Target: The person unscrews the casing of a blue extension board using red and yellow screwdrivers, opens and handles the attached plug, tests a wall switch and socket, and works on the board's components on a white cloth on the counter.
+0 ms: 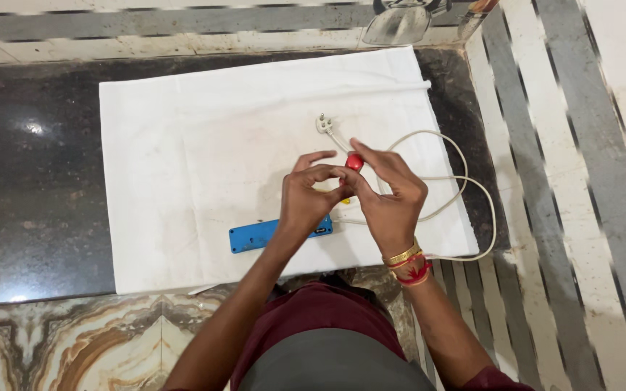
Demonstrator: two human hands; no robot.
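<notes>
Over the white cloth [182,145] on the dark counter [30,181], the left hand [306,203] and right hand [389,195] were pinched together on a red-handled screwdriver [355,161], above the blue box [259,235], beside the white cord [465,181] and its plug [324,124].

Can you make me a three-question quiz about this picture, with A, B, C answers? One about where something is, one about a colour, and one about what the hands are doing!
1. Where is the plug?
A. on the white cloth
B. on the floor
C. in a wall socket

2. What colour is the flat box?
A. green
B. blue
C. black

3. What are the left hand and right hand doing?
A. resting apart
B. together pinching a small red thing
C. folding cloth

Answers: 1 A, it lies loose on the cloth. 2 B, it is bright blue. 3 B, fingertips meet at the red piece.
</notes>
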